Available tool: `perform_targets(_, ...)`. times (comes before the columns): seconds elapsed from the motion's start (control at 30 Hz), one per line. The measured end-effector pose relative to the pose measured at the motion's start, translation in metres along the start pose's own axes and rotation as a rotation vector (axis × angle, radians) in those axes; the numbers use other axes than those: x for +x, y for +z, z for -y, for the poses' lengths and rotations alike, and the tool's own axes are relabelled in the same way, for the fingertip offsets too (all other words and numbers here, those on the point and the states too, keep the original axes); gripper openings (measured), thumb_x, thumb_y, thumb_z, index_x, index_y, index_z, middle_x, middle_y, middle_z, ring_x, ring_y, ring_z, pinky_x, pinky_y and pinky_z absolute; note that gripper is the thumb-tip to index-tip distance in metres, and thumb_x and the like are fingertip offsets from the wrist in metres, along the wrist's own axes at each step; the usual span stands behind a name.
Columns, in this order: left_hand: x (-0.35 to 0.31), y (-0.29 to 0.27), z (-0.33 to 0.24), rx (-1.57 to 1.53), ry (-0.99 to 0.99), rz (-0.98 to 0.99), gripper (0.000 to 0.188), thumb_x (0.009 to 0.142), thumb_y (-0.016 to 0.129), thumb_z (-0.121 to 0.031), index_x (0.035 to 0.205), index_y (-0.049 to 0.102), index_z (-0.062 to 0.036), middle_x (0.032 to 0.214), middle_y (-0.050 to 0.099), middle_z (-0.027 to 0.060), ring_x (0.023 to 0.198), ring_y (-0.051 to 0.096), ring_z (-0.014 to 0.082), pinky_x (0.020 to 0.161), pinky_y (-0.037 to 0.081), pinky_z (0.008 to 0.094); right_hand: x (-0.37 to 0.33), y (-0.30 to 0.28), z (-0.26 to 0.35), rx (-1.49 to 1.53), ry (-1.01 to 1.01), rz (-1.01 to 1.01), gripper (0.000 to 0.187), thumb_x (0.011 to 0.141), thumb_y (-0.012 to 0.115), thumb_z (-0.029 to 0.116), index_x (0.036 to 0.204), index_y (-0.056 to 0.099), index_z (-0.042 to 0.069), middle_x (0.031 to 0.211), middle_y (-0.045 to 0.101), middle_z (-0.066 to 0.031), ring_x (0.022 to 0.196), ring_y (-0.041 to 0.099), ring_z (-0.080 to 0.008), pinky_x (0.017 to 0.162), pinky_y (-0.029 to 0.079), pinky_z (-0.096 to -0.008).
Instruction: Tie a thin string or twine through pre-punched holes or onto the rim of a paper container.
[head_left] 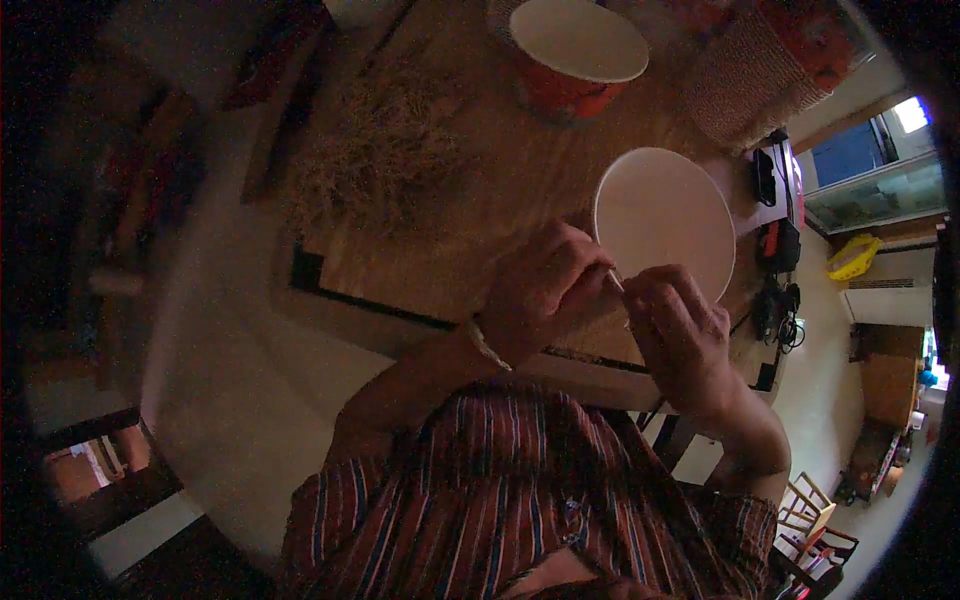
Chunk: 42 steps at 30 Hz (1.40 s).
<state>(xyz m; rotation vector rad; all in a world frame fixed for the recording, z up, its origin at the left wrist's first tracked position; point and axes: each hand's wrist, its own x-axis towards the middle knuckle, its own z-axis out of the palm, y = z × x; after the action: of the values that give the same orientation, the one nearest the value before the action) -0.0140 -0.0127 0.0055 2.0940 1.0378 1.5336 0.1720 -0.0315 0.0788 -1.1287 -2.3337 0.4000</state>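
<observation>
In front of me my left hand (555, 280) and my right hand (682, 335) meet with fingertips closed in a pinch. Between them shows a short, thin, pale strip (616, 283); its kind is too small to tell, and the fingers hide the rest. Just beyond, a round white tub (668, 215) turns its open mouth toward me. The hands overlap its near left rim; whether they touch it I cannot tell. A tangled heap of straw-coloured strands (385, 150) lies to the far left of my hands.
A red tub (575, 92) with a cream inside stands at the back of the wooden table (480, 255). To its right is a tub wrapped in twine (745, 85). Black devices and coiled cables (780, 310) line the right side. A chair (805, 510) stands lower right.
</observation>
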Motion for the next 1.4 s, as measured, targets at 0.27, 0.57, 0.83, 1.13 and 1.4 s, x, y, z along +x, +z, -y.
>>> perform_targets(0.27, -0.003, -0.003, 0.007, -0.079, -0.026, 0.007, 0.018, 0.082, 0.066, -0.002, 0.098, 0.060, -0.0068, 0.092, 0.060, 0.0115, 0.082, 0.061, 0.0288, 0.070, 0.051, 0.0354, -0.007, 0.005, -0.015, -0.030, -0.328, 0.046, 0.030, 0.070, 0.068, 0.007, 0.099, 0.062, 0.004, 0.099, 0.060, -0.0109, 0.081, 0.063, -0.0261, 0.060, 0.052, -0.0349)
perform_targets(0.57, -0.004, 0.000, 0.012, -0.251, -0.053, -0.054, 0.018, 0.081, 0.064, 0.004, 0.094, 0.061, -0.0065, 0.092, 0.059, 0.0081, 0.082, 0.061, 0.0223, 0.072, 0.050, 0.0310, 0.032, 0.001, -0.023, 0.341, 0.148, 0.056, 0.012, 0.081, 0.065, 0.001, 0.094, 0.064, 0.003, 0.089, 0.061, -0.0074, 0.081, 0.060, -0.0192, 0.073, 0.049, -0.0301)
perform_targets(0.83, -0.004, 0.003, 0.013, -0.576, -0.567, 0.088, 0.018, 0.085, 0.058, 0.008, 0.098, 0.057, -0.0044, 0.096, 0.054, 0.0042, 0.083, 0.059, 0.0126, 0.074, 0.051, 0.0270, 0.042, 0.014, -0.048, 0.676, 0.229, 0.228, 0.012, 0.084, 0.068, 0.009, 0.094, 0.065, 0.003, 0.092, 0.066, -0.0062, 0.085, 0.062, -0.0137, 0.074, 0.050, -0.0294)
perform_targets(1.13, -0.010, 0.009, 0.018, -0.768, -0.537, -0.004, 0.014, 0.088, 0.056, 0.006, 0.098, 0.055, -0.0031, 0.095, 0.054, 0.0036, 0.084, 0.059, 0.0115, 0.074, 0.052, 0.0271, 0.043, 0.020, -0.056, 0.760, 0.253, 0.287, 0.009, 0.085, 0.065, 0.005, 0.092, 0.060, 0.002, 0.088, 0.060, -0.0011, 0.085, 0.057, -0.0067, 0.078, 0.048, -0.0252)
perform_targets(1.4, -0.007, 0.011, 0.016, -0.654, -0.511, -0.012, 0.014, 0.087, 0.059, 0.004, 0.099, 0.056, -0.0036, 0.095, 0.054, 0.0024, 0.084, 0.059, 0.0110, 0.073, 0.052, 0.0255, 0.040, 0.018, -0.056, 0.569, 0.263, 0.219, 0.009, 0.084, 0.066, 0.007, 0.089, 0.060, 0.002, 0.087, 0.060, -0.0038, 0.081, 0.058, -0.0094, 0.075, 0.048, -0.0267)
